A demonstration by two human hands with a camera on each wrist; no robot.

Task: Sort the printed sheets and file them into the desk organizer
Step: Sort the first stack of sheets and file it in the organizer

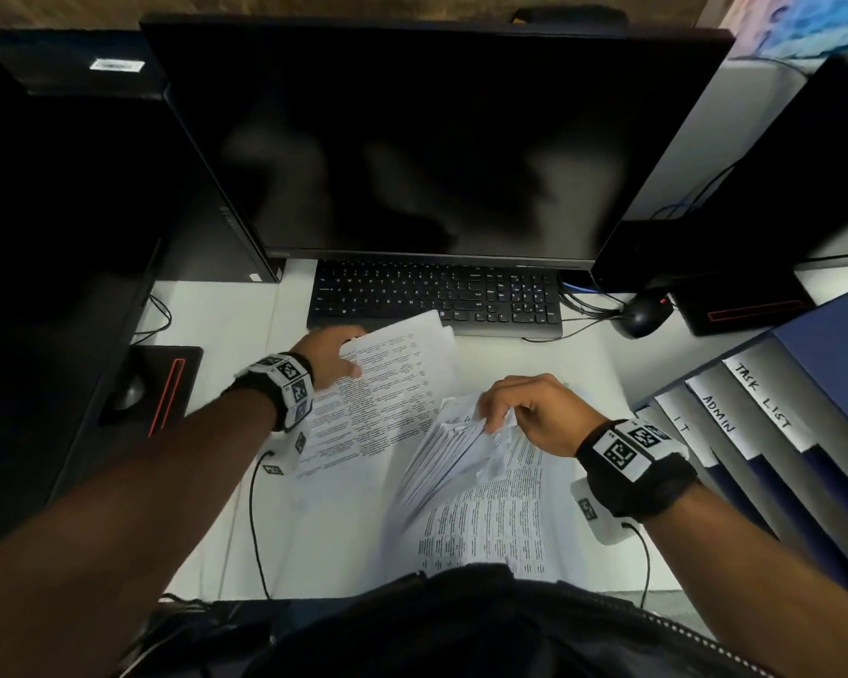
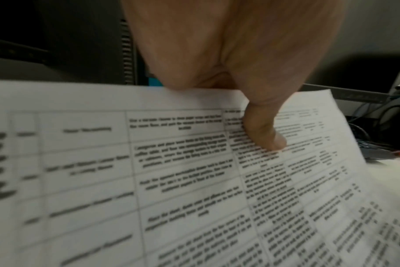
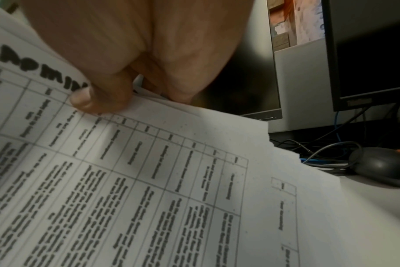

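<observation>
Left hand [image 1: 331, 352] pinching a printed sheet [image 1: 388, 384] at its far edge, thumb on top, just before the keyboard [image 1: 436, 298], right hand [image 1: 529, 413] gripping a fanned stack of sheets [image 1: 446, 452] above the white desk [image 1: 216, 335], labelled desk organizer [image 1: 755, 433] at the right, apart from both hands.

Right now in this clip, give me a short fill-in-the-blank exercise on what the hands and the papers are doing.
1. The left hand holds a printed sheet with its ____ pressed on top.
2. The right hand pinches a bundle of sheets whose top page is handwritten ____.
3. The desk organizer stands on the person's ____ side.
4. Its divider tabs read TASK LIST, ADMIN and ____.

Missing words: thumb; ADMIN; right; IT
</observation>
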